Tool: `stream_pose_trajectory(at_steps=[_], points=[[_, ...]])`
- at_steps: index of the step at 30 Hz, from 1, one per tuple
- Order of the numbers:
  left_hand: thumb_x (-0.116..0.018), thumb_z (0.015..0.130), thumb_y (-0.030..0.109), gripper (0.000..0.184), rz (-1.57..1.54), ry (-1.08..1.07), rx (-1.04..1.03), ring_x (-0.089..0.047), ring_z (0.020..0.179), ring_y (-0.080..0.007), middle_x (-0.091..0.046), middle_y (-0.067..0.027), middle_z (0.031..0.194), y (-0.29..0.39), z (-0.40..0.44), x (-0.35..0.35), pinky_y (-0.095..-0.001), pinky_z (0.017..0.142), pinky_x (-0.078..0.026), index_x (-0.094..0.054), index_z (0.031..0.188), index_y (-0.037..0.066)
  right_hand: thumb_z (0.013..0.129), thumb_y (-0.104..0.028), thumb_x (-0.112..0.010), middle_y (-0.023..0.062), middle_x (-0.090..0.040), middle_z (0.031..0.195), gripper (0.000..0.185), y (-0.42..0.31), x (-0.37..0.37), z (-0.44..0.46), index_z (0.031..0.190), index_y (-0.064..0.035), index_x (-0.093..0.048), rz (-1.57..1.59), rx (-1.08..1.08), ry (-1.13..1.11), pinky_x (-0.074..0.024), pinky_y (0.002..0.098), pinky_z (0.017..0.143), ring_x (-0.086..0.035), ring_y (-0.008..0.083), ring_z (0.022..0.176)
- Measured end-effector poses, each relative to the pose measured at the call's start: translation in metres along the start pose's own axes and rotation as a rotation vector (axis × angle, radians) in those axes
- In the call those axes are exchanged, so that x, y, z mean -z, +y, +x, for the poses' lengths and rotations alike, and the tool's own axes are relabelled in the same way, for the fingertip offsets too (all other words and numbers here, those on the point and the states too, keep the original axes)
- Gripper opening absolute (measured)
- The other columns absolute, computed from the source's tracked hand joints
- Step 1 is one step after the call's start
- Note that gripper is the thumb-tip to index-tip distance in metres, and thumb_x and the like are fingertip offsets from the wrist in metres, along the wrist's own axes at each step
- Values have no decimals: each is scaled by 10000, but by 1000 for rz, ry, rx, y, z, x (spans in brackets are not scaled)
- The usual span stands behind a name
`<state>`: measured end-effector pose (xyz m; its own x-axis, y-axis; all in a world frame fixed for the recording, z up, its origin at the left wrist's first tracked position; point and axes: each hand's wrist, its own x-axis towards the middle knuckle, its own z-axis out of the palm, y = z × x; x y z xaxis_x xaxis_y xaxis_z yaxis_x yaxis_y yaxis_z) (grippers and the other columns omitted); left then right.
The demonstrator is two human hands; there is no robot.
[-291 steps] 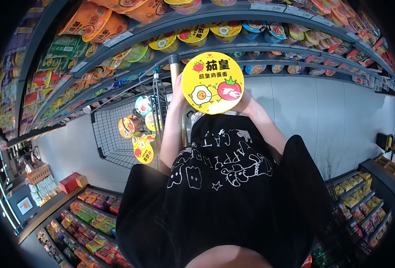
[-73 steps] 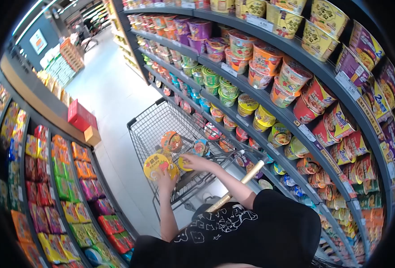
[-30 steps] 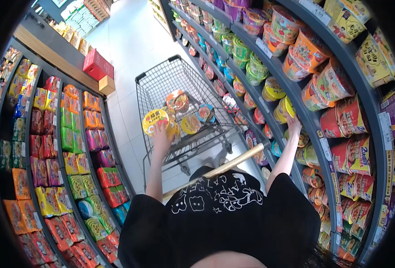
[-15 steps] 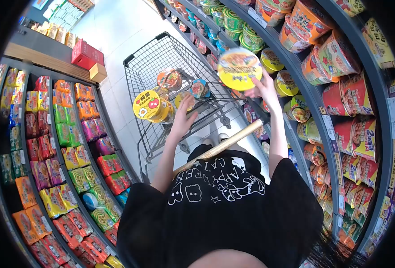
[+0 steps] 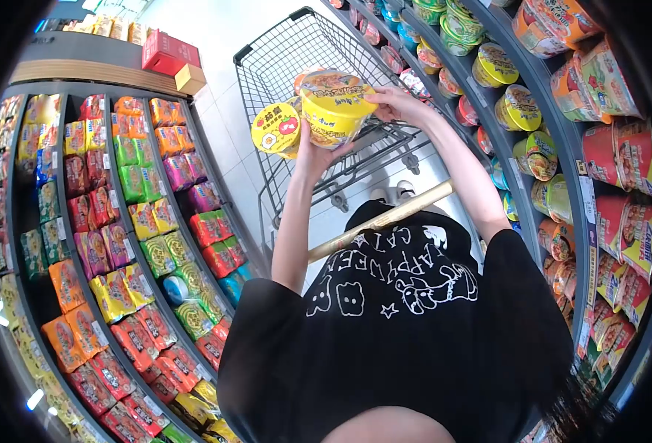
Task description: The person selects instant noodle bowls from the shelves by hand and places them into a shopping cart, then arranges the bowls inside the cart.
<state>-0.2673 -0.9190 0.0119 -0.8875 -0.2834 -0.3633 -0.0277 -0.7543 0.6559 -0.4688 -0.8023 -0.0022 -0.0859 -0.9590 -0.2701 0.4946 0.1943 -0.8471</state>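
Observation:
Both my hands hold a yellow noodle tub [image 5: 335, 107] over the near part of a shopping cart. My left hand [image 5: 317, 153] supports its lower left side, with the thumb up against the wall. At the rim on the right, my right hand [image 5: 399, 105] grips with its fingertips. Just left of the held tub, a yellow cup with a tomato and egg on its lid [image 5: 276, 128] sits in the cart. An orange-lidded cup behind is mostly hidden by the held tub.
The wire cart [image 5: 267, 70] has a pale handle [image 5: 385, 219] in front of my body. Shelves of noodle cups [image 5: 519, 108] rise close on the right. Racks of bagged packets [image 5: 124, 184] line the left. A red box [image 5: 169, 52] and a cardboard box [image 5: 190, 78] stand beyond.
My right hand has taken a yellow tub from the right shelf and brought it left over the cart. My left hand let go of the tomato-egg cup and now holds the tub too.

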Motion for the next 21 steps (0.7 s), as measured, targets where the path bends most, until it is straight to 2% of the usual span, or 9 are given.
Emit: stream_pose_trajectory(at_steps=[1,2,4,5,7,10,14,15,21], points=[[-253,832,570,658,55,8,-4,-355,1167,-279,-308,-112,1303,-1,1,0,-477,915,-349,-191,1300,112,812,-374,-505,-27,-485,677,352,-2,-3,-5,993,-73,-520,-256,-27,184,-440,216,636,-474,79,631],[-252,831,571,661,110,17,-9,-366,1163,-267,-325,-112,1294,-3,2,-1,-469,919,-350,-198,1296,105,812,-374,-505,-27,-485,677,352,-1,-3,-3,993,-73,-520,-264,-35,189,-440,216,636,-474,79,631],[-253,842,549,635,85,11,14,-396,1139,-258,-355,-113,1272,-10,4,-1,-443,912,-366,-213,1287,98,811,-455,-455,14,-484,977,481,6,-5,0,1160,-124,-426,-98,77,204,-398,297,750,-447,101,932],[-253,853,527,609,74,8,36,-425,1115,-250,-384,-114,1250,-13,4,-1,-416,906,-381,-227,1279,92,823,-469,-414,30,-404,1181,528,7,-4,2,1235,-146,-349,-13,90,109,-348,367,849,-397,131,1053],[-261,875,473,552,23,49,67,-472,1073,-237,-436,-124,1204,-18,3,-5,-371,885,-412,-264,1255,73,828,-466,-407,23,-387,1220,529,11,-6,1,1243,-145,-342,88,89,127,-346,371,856,-391,141,1080],[-277,872,472,555,95,95,142,-485,1057,-244,-445,-136,1191,-23,4,-4,-371,871,-422,-272,1247,62,843,-455,-377,15,-396,1245,501,12,-6,0,1233,-141,-362,178,24,206,-344,364,867,-374,161,1133],[-329,867,456,574,193,103,166,-538,982,-260,-529,-188,1062,-26,-1,-4,-345,827,-450,-346,1182,-24,842,-454,-360,29,-441,1202,493,19,-2,3,1211,-128,-390,318,9,219,-321,368,899,-408,172,1110],[-370,861,440,575,197,112,123,-560,939,-259,-562,-205,986,-26,-3,-9,-335,798,-463,-390,1122,-71,836,-461,-364,33,-443,1200,505,19,-1,3,1207,-120,-392,370,4,218,-319,372,903,-414,174,1105],[-445,848,395,517,218,169,88,-602,817,-233,-591,-200,898,-22,-8,-10,-296,711,-493,-449,1031,-88,824,-456,-371,59,-476,1169,502,19,-3,0,1163,-94,-445,508,-19,264,-334,389,903,-449,192,1077]])
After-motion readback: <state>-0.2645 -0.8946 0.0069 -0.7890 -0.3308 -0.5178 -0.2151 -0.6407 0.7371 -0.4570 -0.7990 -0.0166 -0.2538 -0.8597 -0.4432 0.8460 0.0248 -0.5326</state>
